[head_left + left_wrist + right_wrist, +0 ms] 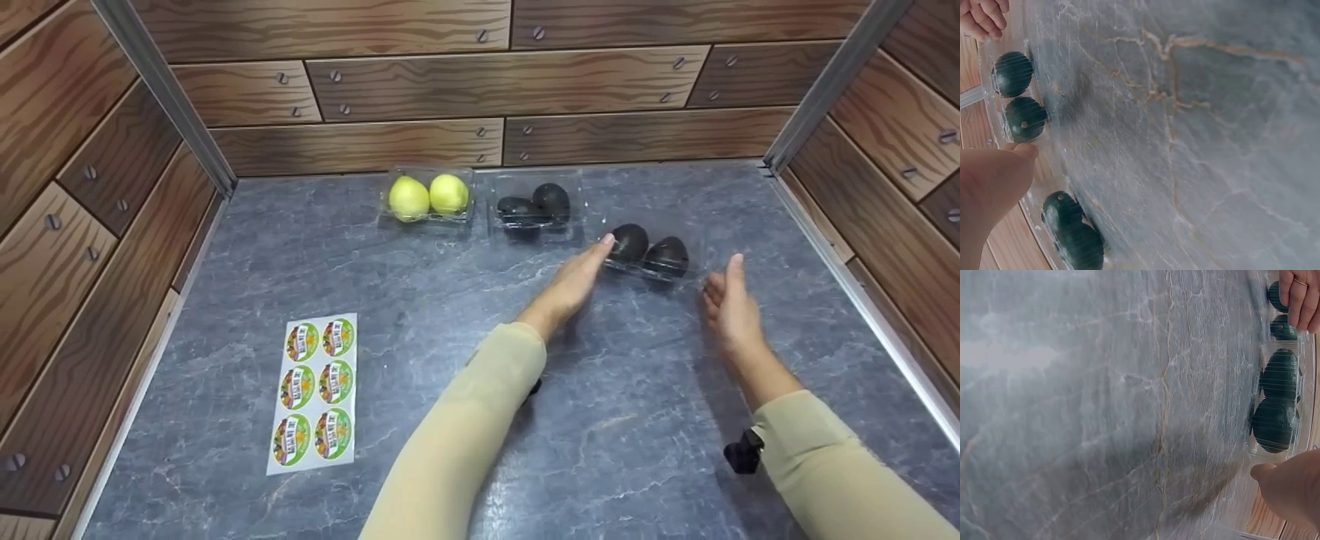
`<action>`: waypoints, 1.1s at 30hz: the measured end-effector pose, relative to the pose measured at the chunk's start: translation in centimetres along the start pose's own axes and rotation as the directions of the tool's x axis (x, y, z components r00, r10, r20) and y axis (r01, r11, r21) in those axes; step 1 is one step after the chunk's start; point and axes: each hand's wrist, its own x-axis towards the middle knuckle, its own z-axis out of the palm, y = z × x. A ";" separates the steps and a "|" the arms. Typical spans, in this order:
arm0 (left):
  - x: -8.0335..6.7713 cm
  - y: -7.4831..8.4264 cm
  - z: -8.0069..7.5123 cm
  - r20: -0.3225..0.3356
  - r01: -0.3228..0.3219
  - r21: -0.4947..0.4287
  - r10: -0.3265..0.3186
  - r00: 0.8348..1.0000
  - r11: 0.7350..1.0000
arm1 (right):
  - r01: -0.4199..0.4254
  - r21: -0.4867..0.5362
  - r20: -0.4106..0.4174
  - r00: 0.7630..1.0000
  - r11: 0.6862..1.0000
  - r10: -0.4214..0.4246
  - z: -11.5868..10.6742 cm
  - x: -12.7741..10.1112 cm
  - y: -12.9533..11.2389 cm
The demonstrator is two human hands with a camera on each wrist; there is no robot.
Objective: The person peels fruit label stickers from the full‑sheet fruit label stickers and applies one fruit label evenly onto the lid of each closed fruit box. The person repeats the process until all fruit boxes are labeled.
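Two dark avocados (667,257) lie in a clear plastic box (645,272) at the back right, set slightly askew. My left hand (574,285) is at the box's left end, fingers straight and thumb up; whether it touches the plastic I cannot tell. To the right, my right hand (733,307) stands apart from the box, thumb raised and fingers loosely bent, holding nothing. In the left wrist view, avocados (1025,119) show just beyond my left thumb. The right wrist view has my right thumb (1275,475) near the end of a box with avocados (1275,424).
Left of this box stands another clear box with two avocados (552,202), and beside it one with two yellow-green fruits (409,199). A sheet of round stickers (315,394) lies at the left on the grey marbled table (600,450). Wood-patterned walls (510,86) enclose the back and sides.
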 end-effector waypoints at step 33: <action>-5.0 -0.5 -2.2 0.019 0.069 0.029 -0.069 0.997 0.997 | -0.024 0.028 0.025 0.999 0.999 0.023 1.1 -2.6 0.9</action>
